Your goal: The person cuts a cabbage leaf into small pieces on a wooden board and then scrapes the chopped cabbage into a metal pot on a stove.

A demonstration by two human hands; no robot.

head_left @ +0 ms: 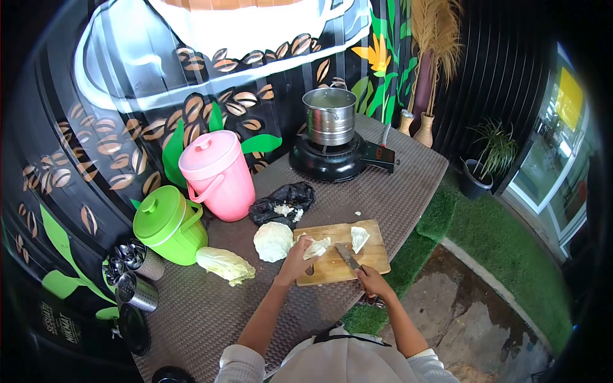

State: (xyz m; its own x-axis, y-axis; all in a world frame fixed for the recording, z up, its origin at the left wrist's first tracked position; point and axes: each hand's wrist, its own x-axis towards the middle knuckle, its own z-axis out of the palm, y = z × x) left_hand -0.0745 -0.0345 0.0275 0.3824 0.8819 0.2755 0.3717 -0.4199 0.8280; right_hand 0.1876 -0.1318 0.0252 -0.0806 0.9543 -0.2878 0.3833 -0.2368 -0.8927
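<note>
Cabbage piece (318, 247) on the board (332, 273) — light and crisp, I judge, its leaves apt to part; best held at the left edge, where my left hand (299, 258) has fingers closed. My right hand's (373, 281) fingers clamp the knife (348, 256). Cabbage (274, 242) and bag (295, 196) crowd the left.

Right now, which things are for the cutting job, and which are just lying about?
Part of the cutting, it seems:
knife in the right hand
wooden board
cabbage piece at the left hand
round cabbage, probably

Just about, it seems:
pink container
green container
cutlery
potted plant
steel pot, though it may be for later
</note>
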